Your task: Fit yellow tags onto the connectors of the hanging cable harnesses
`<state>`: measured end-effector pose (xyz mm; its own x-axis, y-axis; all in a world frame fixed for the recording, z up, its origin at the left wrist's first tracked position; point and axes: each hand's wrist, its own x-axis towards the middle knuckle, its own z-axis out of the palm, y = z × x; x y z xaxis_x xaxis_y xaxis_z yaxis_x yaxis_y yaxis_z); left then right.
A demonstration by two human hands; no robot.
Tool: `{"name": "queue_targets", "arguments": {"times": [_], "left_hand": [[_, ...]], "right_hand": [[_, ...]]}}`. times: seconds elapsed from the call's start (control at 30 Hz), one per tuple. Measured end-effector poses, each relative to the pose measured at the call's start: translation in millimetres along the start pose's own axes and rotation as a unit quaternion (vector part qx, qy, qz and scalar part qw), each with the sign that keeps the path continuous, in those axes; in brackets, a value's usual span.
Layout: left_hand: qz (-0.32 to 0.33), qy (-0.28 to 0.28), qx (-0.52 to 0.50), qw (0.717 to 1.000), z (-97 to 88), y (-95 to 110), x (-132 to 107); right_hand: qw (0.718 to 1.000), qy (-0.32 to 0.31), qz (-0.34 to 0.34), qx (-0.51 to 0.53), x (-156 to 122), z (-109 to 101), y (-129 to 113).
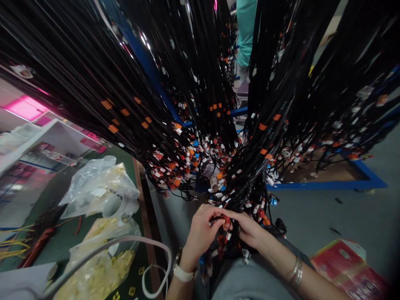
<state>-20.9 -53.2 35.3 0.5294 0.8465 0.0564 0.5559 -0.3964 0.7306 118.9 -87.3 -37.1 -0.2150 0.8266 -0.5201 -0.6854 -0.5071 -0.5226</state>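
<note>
Both hands meet at the lower end of a hanging bundle of black cables (254,179). My left hand (203,227) is closed, its thumb and fingers pinching a small red connector (226,219). From the other side my right hand (248,227) reaches to the same connector, its fingers bent around it and partly hidden. White, orange and red plugs (221,241) dangle on wires just below the hands. A white-strapped watch is on my left wrist, and bangles circle my right.
More cable bundles (200,62) hang from a blue frame (315,186). On the green bench (103,160) at left lie clear plastic bags (100,187), yellow connectors (117,266) and a pale hose (137,238). A red package (346,266) lies on the floor. Behind stands a person in teal (246,33).
</note>
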Motion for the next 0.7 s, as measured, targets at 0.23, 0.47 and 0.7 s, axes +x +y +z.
{"name": "queue_targets", "arguments": {"times": [0.23, 0.47, 0.7], "left_hand": [[-0.075, 0.008, -0.102, 0.992, 5.4, -9.1, -1.8], [-0.105, -0.011, -0.17, 0.98, 3.9, -10.0, -1.4], [-0.105, -0.007, -0.191, 0.976, 4.3, -9.4, 0.3]], "right_hand": [[1.0, 0.006, 0.021, -0.011, -4.2, -2.3, -2.4], [1.0, -0.006, 0.017, -0.003, -3.3, -5.2, -2.1], [1.0, 0.001, 0.013, -0.015, -4.4, -4.1, -3.1]]}}
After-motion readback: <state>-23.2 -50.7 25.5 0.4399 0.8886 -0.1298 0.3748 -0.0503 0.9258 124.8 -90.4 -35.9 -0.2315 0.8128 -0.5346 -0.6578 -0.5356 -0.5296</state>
